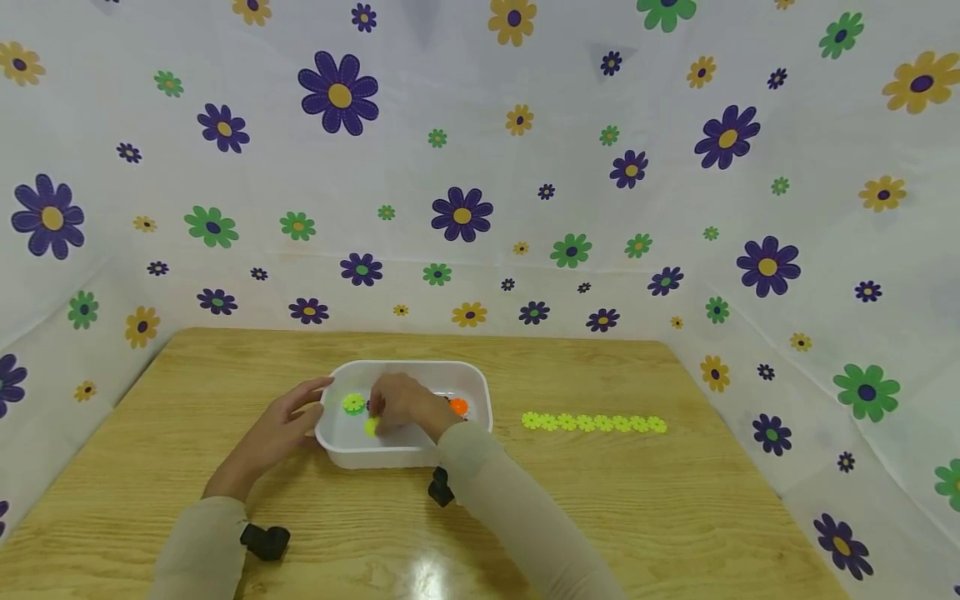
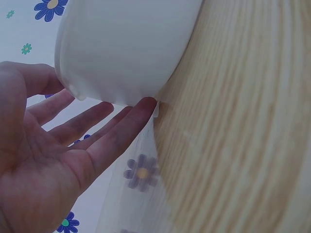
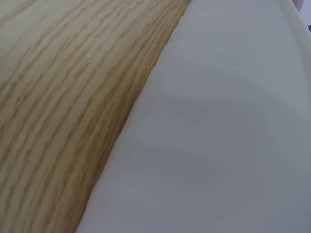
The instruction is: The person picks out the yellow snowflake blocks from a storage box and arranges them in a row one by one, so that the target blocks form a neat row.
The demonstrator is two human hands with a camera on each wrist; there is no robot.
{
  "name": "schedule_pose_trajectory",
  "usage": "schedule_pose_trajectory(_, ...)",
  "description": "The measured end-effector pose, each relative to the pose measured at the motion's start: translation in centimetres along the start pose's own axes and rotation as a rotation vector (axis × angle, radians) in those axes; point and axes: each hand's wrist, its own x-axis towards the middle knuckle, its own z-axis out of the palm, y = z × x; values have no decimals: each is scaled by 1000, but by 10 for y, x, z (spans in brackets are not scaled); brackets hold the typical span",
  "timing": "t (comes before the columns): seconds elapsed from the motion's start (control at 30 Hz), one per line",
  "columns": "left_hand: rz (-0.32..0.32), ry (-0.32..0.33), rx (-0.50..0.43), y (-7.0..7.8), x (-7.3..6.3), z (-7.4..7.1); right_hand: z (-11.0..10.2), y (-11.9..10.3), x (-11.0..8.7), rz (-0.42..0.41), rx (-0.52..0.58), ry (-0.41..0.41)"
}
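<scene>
A white plastic tub with rounded corners stands on the table. My left hand is at its left end, and in the left wrist view the outstretched fingers touch the outer wall and rim. My right hand reaches down inside the tub with bent fingers. By its fingertips is a yellow-green flower-shaped piece; whether they pinch it is hidden. More flower pieces lie in the tub: a light green one at the left and an orange one at the right. The right wrist view shows only the tub's outer wall and wood.
To the right of the tub, several yellow-green flower pieces form a straight row on the wooden table. A white cloth printed with flowers hangs behind the table and along both sides.
</scene>
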Motion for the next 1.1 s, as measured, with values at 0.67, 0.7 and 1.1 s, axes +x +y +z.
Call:
schedule_pose_trajectory(0.67, -18, 3, 5, 1, -1, 1, -38, 20, -32, -13, 222, -98)
schedule_pose_trajectory(0.7, -17, 2, 5, 0, -1, 1, -40, 22, -35, -14, 225, -95)
schedule_pose_trajectory(1.1, -8, 13, 4, -1, 0, 1, -75, 61, -60, -19, 304, -50)
